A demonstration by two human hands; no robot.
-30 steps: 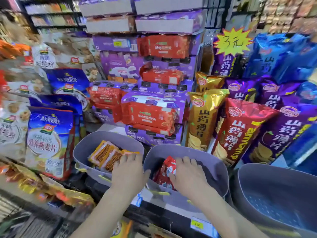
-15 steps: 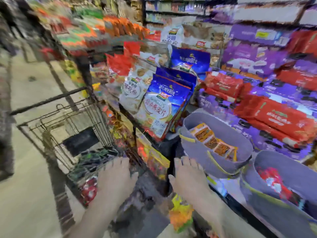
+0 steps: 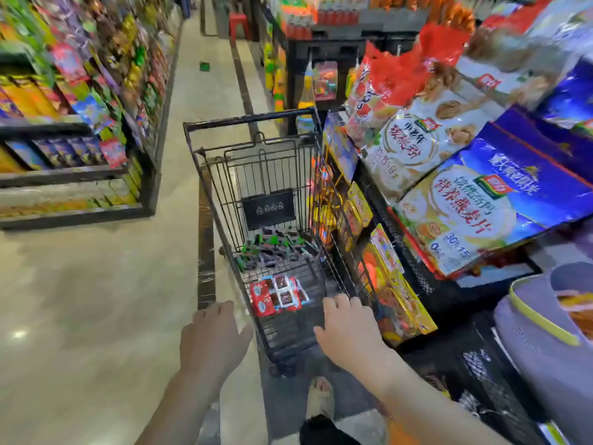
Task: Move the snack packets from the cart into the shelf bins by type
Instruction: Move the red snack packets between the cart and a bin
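At frame centre you see a black wire cart (image 3: 256,175) holding red-and-white packets (image 3: 277,295) and green-and-dark packets (image 3: 272,247). At lower right you see a grey bin (image 3: 532,335) with a yellow-green rim stripe; above it, a blue-and-white bag (image 3: 487,203).

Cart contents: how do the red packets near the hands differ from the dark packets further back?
The red packets are red and white with dark centres; the dark packets are blackish with green accents. The red packets form a small flat cluster at the near end of the cart; the dark packets make a larger, jumbled heap toward the far end. The red ones lie closer to both hands. Both groups are small packets on the cart floor, untouched.
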